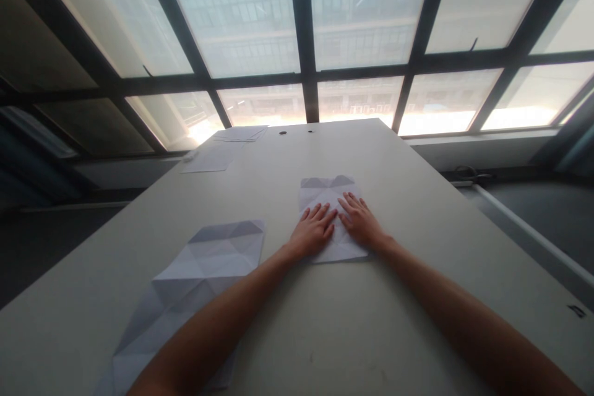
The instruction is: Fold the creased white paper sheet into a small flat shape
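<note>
A creased sheet of white paper (341,252) lies on the table in front of me, its far edge slightly raised in folds. My left hand (315,229) rests flat on its left part, fingers spread. On the right part lies my right hand (359,219), palm down with the fingers apart. The two hands nearly meet at the thumbs and cover the middle of the sheet. To the left is a larger creased sheet of paper (208,253) with crossing fold lines, partly hidden under my left forearm.
The white table (408,297) stretches toward large windows (362,6) with dark frames. Several flat papers (213,158) lie at its far left corner. Two small holes (283,133) show near the far edge. A dark mark (576,310) is on the right edge.
</note>
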The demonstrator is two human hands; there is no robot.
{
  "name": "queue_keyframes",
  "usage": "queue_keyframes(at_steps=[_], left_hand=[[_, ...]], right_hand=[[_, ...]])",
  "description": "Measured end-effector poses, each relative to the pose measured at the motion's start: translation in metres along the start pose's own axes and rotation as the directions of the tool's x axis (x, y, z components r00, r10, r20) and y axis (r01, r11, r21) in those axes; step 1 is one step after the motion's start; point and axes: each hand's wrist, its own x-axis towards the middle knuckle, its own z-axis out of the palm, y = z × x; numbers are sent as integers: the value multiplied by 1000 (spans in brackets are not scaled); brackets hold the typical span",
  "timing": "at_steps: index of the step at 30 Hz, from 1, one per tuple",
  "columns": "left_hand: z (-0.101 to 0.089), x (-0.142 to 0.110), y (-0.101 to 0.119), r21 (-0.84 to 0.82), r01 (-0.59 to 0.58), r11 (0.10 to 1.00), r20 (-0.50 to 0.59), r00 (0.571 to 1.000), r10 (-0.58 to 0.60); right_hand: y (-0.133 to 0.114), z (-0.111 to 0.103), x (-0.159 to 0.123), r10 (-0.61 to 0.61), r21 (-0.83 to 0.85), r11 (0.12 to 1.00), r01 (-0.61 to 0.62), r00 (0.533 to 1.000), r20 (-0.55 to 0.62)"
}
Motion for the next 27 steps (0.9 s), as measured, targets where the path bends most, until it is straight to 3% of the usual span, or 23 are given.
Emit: queue_keyframes(at_steps=[3,10,14,17,20,24,27], left_hand=[[-1,0,0,2,4,1000,11,1000,-4],[-3,0,1,-6,12,1000,23,1000,-12],[-2,-1,0,-7,8,1000,14,1000,-8],[-1,-1,-1,-10,0,1000,11,1000,1],[0,0,-2,-15,0,1000,11,1000,1],[-4,-1,0,-11,-3,1000,-1,1000,3],[-12,-2,5,-23,-17,1000,-59,998,15]], right_hand=[[-3,3,-1,-36,2,999,36,994,101],[-5,5,-1,44,-36,999,-41,995,94],[-6,6,-2,160,-75,985,-157,987,31],[-4,7,-4,290,-104,950,-294,956,-50],[0,7,-4,339,-99,933,-346,937,-81],[6,3,-2,344,-76,932,-353,932,-117],[9,-1,0,238,-37,969,-244,963,-127]])
